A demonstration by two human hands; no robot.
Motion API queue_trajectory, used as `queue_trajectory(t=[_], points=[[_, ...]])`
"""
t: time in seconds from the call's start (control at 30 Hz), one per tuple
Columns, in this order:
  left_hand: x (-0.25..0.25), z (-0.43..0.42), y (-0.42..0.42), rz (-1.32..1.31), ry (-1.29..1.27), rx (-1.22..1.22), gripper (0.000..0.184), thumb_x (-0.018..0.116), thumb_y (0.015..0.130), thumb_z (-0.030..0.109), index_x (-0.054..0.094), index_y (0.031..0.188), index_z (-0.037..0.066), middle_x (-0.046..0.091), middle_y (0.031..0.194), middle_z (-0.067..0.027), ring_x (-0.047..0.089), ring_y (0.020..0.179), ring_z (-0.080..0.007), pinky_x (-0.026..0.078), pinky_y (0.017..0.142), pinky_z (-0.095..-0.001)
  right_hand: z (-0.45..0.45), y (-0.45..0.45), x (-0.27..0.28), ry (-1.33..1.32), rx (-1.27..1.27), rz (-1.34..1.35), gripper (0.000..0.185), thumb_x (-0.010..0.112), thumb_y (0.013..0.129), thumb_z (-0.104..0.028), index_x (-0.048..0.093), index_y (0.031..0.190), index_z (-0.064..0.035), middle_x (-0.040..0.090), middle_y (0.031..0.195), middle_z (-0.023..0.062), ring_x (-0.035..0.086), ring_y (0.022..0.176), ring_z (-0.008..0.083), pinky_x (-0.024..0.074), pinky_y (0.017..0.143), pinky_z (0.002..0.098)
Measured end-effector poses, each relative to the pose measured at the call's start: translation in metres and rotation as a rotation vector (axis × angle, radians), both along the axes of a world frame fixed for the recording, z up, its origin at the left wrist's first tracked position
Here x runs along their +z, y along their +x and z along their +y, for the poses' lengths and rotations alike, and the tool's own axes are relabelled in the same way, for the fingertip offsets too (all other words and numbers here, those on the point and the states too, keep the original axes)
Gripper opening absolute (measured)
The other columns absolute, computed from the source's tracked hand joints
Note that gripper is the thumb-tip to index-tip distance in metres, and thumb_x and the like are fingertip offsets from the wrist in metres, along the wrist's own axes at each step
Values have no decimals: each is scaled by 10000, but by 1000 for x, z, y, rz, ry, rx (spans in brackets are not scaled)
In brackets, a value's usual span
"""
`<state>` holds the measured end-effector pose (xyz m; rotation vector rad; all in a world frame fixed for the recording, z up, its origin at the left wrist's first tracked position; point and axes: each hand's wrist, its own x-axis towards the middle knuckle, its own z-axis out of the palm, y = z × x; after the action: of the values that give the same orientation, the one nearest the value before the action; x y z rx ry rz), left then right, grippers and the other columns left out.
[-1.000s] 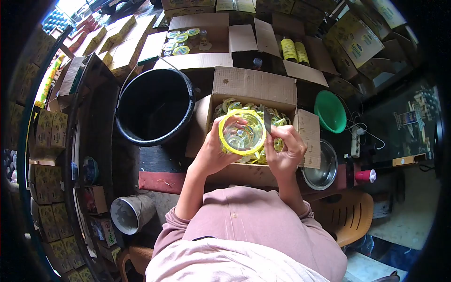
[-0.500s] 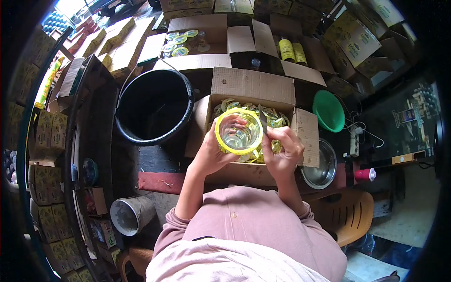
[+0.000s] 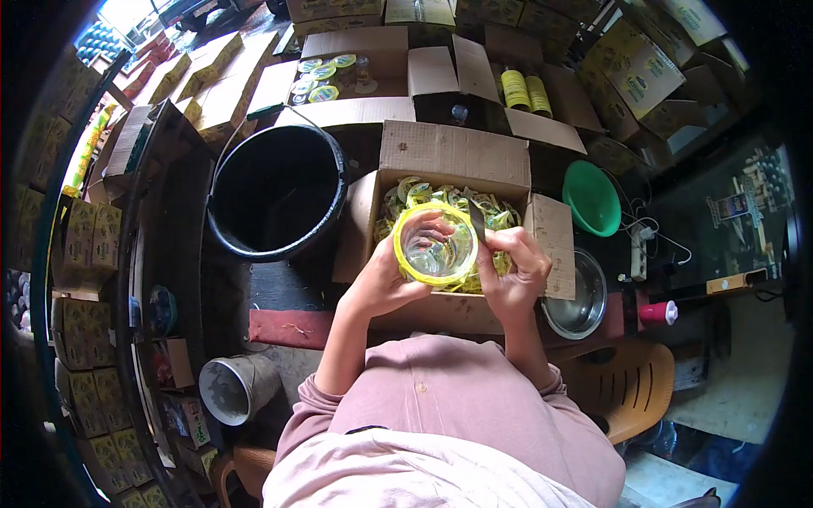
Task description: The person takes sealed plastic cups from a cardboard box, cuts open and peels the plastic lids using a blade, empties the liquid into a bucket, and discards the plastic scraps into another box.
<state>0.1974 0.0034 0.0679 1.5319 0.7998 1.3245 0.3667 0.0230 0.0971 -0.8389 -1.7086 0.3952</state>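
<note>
Grey and scuffed, a pail [image 3: 261, 377] is showing its mouth at near left; beyond it, a black bucket [image 3: 279, 190] is standing on the bench [image 3: 288, 292]. To its right I am watching the left hand [image 3: 381, 275] gripping a clear cup [image 3: 440, 258], its fingers wrapping round and showing through the wall. That cup is hanging over a box [image 3: 456, 148] of yellow scraps [image 3: 415, 193], with its yellow rim [image 3: 434, 206] facing the camera. Compared with half a second ago, it is sitting slightly nearer and farther right, its mouth tilting a little differently. I am reading that as the left hand adjusting the rim against the dark blade [image 3: 477, 217] just to the right; whether the two are touching, I cannot tell. The right hand [image 3: 518, 262] is pinching the blade between thumb and finger, the other fingers curling in, and is keeping almost the same place, so I am judging that the cup is doing most of the moving. Farther right, a green bowl [image 3: 591, 199] is resting on the far side and a steel bowl [image 3: 591, 296] nearer, partly hidden by the box's flap [image 3: 552, 245].
</note>
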Motion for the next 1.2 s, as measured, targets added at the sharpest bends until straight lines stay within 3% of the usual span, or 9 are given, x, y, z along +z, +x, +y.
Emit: queue_trajectory(t=[0.37, 0.47, 0.57, 0.7, 0.8, 1.0, 1.13, 1.2], points=[[1, 1, 3, 6, 92, -66, 658, 663, 640, 69, 353, 1217, 3, 493, 1048, -93, 507, 965, -172, 407, 861, -288, 0, 1, 5, -1, -13, -34, 182, 632, 644, 93, 608, 791, -10, 581, 695, 84, 569, 584, 149, 450, 536, 243], [2, 1, 12, -13, 197, 102, 652, 712, 617, 59, 383, 1177, 14, 462, 1055, -86, 501, 961, -162, 438, 817, -281, -2, -2, 6, 6, -28, -45, 172, 639, 651, 86, 608, 792, -7, 581, 698, 85, 570, 585, 150, 451, 537, 246], [-6, 5, 11, 137, 281, 229, 674, 757, 598, 59, 386, 1160, 31, 412, 1077, -84, 499, 971, -162, 465, 778, -278, -5, -2, 3, -5, -35, -52, 166, 644, 657, 83, 609, 794, -4, 579, 696, 85, 572, 587, 150, 453, 538, 248], [-19, 3, 9, -14, 106, 142, 721, 777, 597, 71, 354, 1181, 47, 356, 1108, -92, 476, 1030, -211, 474, 824, -296, -5, -1, 0, -4, -50, -74, 159, 642, 661, 81, 609, 793, -1, 579, 695, 86, 575, 591, 149, 452, 539, 247], [-21, 3, 5, 126, 154, 114, 717, 778, 589, 57, 357, 1168, 50, 351, 1115, -97, 464, 1050, -207, 482, 826, -302, -5, -2, 5, -10, -49, -66, 153, 642, 665, 77, 610, 793, -1, 579, 693, 84, 576, 591, 145, 450, 539, 243], [-25, 5, 4, -11, 101, 58, 744, 776, 579, 27, 341, 1182, 57, 340, 1131, -94, 461, 1065, -208, 498, 810, -309, -3, 0, 2, -43, -1, -37, 154, 638, 662, 82, 610, 791, 1, 576, 680, 81, 571, 583, 142, 443, 528, 241], [-20, 4, 3, 20, 100, 49, 753, 767, 597, 25, 317, 1201, 59, 364, 1150, -94, 479, 1059, -206, 483, 841, -313, -4, 0, 1, -63, -20, -48, 142, 635, 657, 85, 602, 770, 7, 566, 663, 78, 562, 574, 139, 433, 526, 237], [-13, 2, 2, 236, 231, 91, 771, 767, 601, 30, 297, 1211, 61, 387, 1157, -96, 479, 1064, -202, 466, 861, -318, -2, 0, -2, -49, -42, -61, 129, 649, 655, 83, 590, 750, 19, 553, 646, 69, 545, 569, 127, 419, 534, 218]])
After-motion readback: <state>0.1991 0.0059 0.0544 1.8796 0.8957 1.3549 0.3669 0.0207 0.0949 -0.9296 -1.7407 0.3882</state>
